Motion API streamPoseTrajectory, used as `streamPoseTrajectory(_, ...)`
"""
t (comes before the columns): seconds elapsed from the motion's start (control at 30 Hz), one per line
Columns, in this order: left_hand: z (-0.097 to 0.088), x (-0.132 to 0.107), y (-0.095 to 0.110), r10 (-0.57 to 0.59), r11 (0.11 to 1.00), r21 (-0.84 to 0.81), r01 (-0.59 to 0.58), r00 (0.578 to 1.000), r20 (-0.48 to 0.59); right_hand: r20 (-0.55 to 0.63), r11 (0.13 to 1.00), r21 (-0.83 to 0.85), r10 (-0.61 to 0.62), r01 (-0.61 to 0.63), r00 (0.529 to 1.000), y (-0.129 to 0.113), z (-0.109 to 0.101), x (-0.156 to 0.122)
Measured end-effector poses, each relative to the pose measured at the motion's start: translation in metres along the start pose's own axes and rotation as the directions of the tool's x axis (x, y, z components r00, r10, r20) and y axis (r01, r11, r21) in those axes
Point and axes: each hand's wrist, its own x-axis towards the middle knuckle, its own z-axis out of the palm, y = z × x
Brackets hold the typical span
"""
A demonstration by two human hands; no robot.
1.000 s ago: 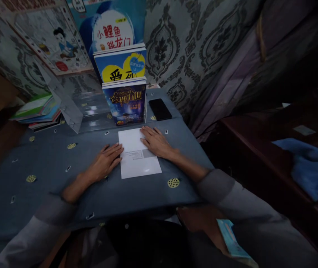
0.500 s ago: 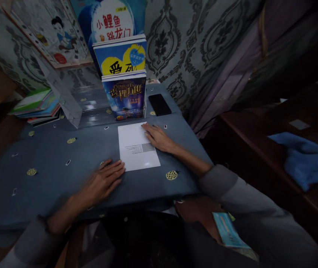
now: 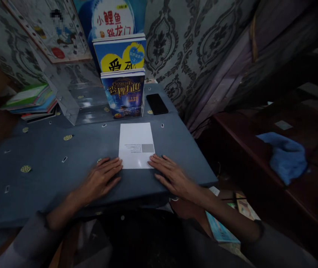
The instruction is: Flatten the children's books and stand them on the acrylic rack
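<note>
A white sheet (image 3: 136, 136) with a small grey block and lines of print lies flat on the blue tablecloth; whether it is a single page or a thin booklet I cannot tell. My left hand (image 3: 100, 178) rests flat, fingers stretched out, its fingertips at the sheet's lower left edge. On the other side my right hand (image 3: 172, 176) lies with fingers apart, the fingertips touching the lower right edge. Neither hand grips anything. Beyond the sheet, several books (image 3: 123, 95) stand in tiers in a clear acrylic stand (image 3: 87, 115).
A black phone (image 3: 157, 104) lies right of the stand. At the left is a stack of thin books (image 3: 35, 98). Across a gap on the right, a blue cloth (image 3: 287, 158) lies on a dark red surface (image 3: 239, 137). Books (image 3: 222, 227) show below the table's front right.
My right hand has moved from the sheet's upper right down to its lower right edge. The sheet now lies straighter. My left hand has stayed nearly in place.
</note>
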Motion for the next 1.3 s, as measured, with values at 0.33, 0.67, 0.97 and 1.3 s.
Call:
streamPoseTrajectory(0.33,-0.005,-0.015,0.017,-0.010,1.000,0.011,0.010,1.000,0.017,-0.039,0.987,-0.091,-0.138,0.134,0.990,-0.031,0.014,-0.034)
streamPoseTrajectory(0.67,-0.002,-0.015,0.043,-0.025,0.992,0.129,0.016,0.998,0.064,-0.310,0.968,-0.167,-0.234,0.189,0.922,-0.051,0.024,-0.034)
streamPoseTrajectory(0.97,0.002,-0.006,0.042,-0.062,0.994,-0.099,0.056,0.996,-0.065,-0.423,0.891,0.346,-0.131,0.294,0.896,-0.054,-0.005,-0.007)
streamPoseTrajectory(1.3,-0.018,0.034,0.022,-0.574,0.500,-0.813,0.299,0.817,-0.053,-0.372,0.724,0.689,0.327,0.022,0.869,-0.063,-0.054,0.031)
